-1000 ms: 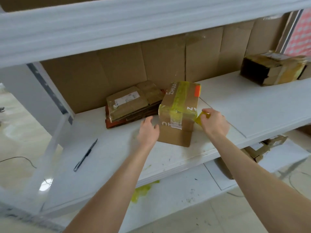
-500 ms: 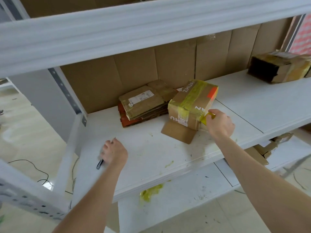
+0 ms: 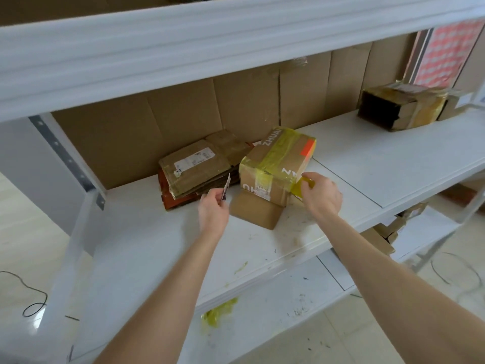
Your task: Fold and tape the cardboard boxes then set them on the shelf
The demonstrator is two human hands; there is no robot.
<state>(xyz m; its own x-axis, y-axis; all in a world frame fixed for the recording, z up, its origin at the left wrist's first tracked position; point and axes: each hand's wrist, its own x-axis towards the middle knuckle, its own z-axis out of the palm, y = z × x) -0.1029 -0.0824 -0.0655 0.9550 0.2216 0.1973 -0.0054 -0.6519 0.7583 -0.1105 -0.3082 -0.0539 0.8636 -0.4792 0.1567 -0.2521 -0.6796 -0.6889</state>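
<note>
Head view catches the taping step: right grip [image 3: 321,197] pinches yellow tape [image 3: 306,185] at the brown cardboard box [image 3: 275,164], left grip [image 3: 214,211] holds a slim knife [image 3: 226,186], likely cutting next.

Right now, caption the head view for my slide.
Left hand holds a utility knife beside the yellow-taped cardboard box; right hand grips yellow tape.

Black cable [image 3: 45,295] lies looped on the floor [image 3: 21,219]; red-checked sheet [image 3: 446,53] at far right.
</note>
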